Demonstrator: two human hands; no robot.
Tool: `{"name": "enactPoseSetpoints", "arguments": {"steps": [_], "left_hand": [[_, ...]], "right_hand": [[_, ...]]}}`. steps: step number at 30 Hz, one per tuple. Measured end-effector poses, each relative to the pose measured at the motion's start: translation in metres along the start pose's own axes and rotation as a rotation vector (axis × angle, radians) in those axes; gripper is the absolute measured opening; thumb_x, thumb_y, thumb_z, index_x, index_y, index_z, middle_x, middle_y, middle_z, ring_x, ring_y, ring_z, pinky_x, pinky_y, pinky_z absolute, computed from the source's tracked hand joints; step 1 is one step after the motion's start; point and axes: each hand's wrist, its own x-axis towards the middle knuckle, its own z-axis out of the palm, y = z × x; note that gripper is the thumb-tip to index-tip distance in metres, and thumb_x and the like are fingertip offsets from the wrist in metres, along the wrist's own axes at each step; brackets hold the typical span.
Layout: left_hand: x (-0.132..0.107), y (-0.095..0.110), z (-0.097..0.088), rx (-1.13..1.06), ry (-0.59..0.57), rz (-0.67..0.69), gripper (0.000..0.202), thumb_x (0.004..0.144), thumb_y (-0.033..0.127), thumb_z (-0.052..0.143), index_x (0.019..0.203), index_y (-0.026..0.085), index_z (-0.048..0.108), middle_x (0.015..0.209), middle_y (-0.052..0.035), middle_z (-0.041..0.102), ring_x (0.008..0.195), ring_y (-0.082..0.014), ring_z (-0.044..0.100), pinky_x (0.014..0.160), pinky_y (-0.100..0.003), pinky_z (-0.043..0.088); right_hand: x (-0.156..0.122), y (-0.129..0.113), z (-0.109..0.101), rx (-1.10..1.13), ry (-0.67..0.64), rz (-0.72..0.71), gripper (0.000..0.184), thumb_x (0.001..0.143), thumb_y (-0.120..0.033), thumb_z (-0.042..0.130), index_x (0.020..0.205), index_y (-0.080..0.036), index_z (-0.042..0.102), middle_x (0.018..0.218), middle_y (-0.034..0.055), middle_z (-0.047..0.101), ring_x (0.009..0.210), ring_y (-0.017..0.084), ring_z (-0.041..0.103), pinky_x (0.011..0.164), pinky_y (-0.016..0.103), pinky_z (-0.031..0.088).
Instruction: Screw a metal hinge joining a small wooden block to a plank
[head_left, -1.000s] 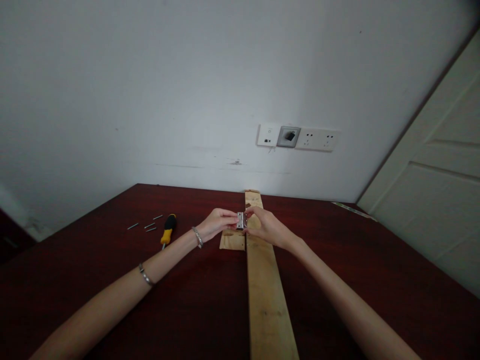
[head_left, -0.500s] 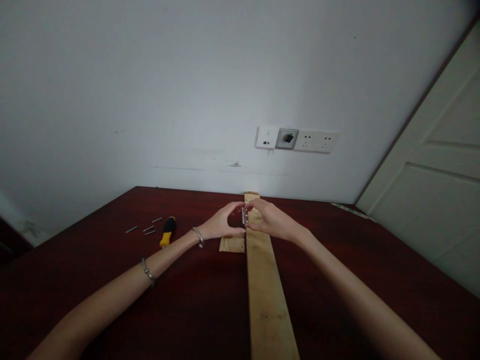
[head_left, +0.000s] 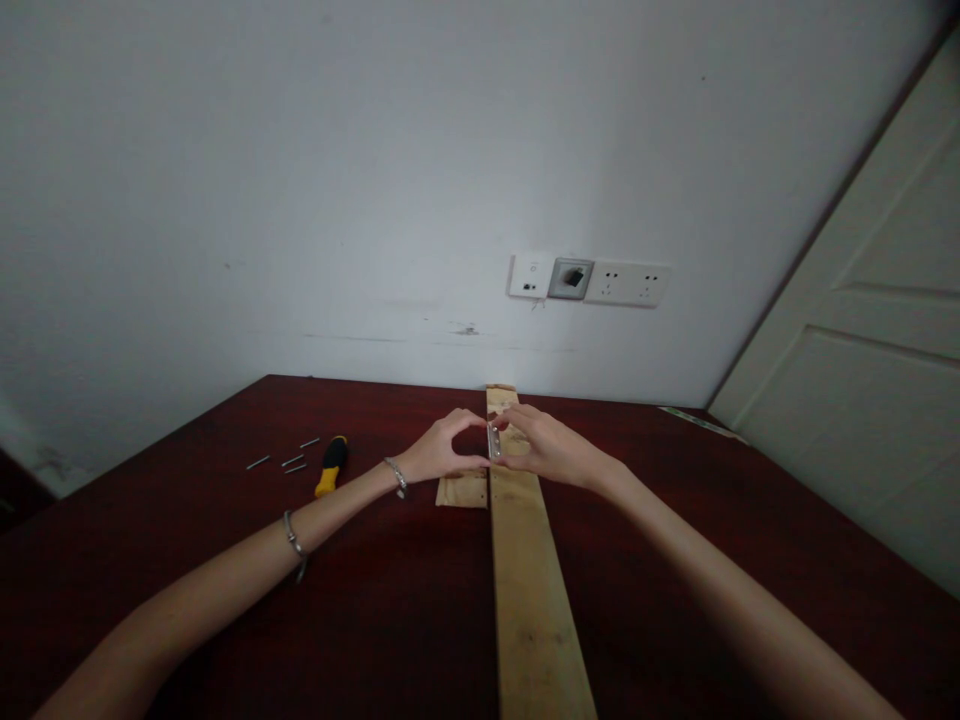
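Observation:
A small metal hinge (head_left: 493,440) is held on edge between both hands above the far end of a long wooden plank (head_left: 529,580). My left hand (head_left: 442,448) curves round it from the left, thumb and forefinger pinching it. My right hand (head_left: 544,447) pinches it from the right, resting over the plank. A small wooden block (head_left: 461,490) lies flat against the plank's left side, just under my left hand.
A yellow and black screwdriver (head_left: 331,465) and several loose screws (head_left: 289,461) lie on the dark red table (head_left: 375,620) to the left. A white wall with sockets (head_left: 589,280) stands behind. A white door (head_left: 862,370) is at the right.
The hinge was turned from lying open and flat between my hands to standing on edge, folded narrow. Both hands lifted slightly and stayed on it.

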Motion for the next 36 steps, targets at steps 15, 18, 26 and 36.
{"name": "enactPoseSetpoints", "arguments": {"steps": [15,18,26,36], "left_hand": [[-0.010,-0.002,-0.002,0.218,-0.089,0.068,0.035,0.072,0.033,0.069,0.102,0.017,0.062,0.100,-0.0079,0.059,0.097,-0.0225,0.047,0.090,-0.038,0.038],[-0.016,-0.007,0.005,0.248,-0.128,0.034,0.034,0.072,0.036,0.069,0.100,0.017,0.064,0.099,-0.0080,0.060,0.096,-0.0225,0.047,0.089,-0.037,0.037],[-0.028,-0.013,0.024,0.212,-0.182,-0.047,0.038,0.072,0.041,0.069,0.101,0.017,0.064,0.099,-0.0079,0.059,0.096,-0.0222,0.047,0.087,-0.035,0.038],[-0.031,-0.014,0.033,0.138,-0.228,-0.110,0.036,0.072,0.038,0.070,0.101,0.017,0.066,0.099,-0.0076,0.059,0.095,-0.0215,0.049,0.089,-0.035,0.038]], "right_hand": [[-0.011,0.015,0.032,0.118,0.021,0.061,0.036,0.071,-0.029,0.069,0.104,-0.020,0.057,0.108,0.0092,0.057,0.105,0.023,0.053,0.093,0.040,0.042],[-0.017,0.022,0.047,0.147,-0.012,0.093,0.035,0.070,-0.029,0.069,0.102,-0.019,0.057,0.106,0.0088,0.056,0.102,0.023,0.053,0.091,0.039,0.043],[-0.030,0.027,0.062,0.171,-0.070,0.149,0.034,0.070,-0.030,0.069,0.101,-0.020,0.060,0.103,0.0079,0.055,0.097,0.022,0.054,0.087,0.038,0.045],[-0.034,0.032,0.064,0.199,-0.095,0.135,0.034,0.070,-0.030,0.070,0.102,-0.021,0.064,0.104,0.0069,0.055,0.096,0.021,0.054,0.089,0.037,0.045]]}}
